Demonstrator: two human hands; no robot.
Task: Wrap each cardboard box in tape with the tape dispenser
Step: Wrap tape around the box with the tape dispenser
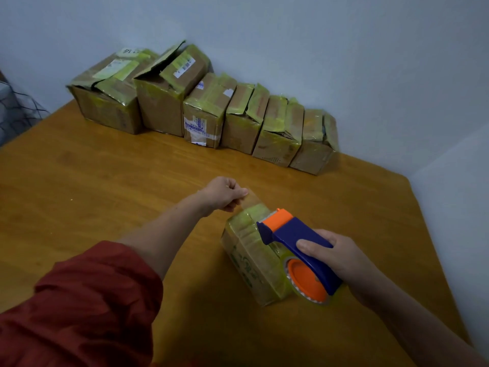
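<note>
The worktop is smooth orange-brown wood with faint plank lines. On its near middle lies a small cardboard box, oblong and glossy under yellowish clear tape, with green print showing through on its left side. Its long axis runs away from the person, leaning slightly left at the far end. The dispenser is hard blue plastic with an orange cutter head and a round orange hub. It rests on the box's right side, hub nearest the person and cutter head pointing towards the far wall. The right hand is wrapped round its handle. The left hand, in a crinkled red sleeve, pinches a thin clear strip of tape just beyond the box's far end. Six tape-wrapped cartons line the wall.
</note>
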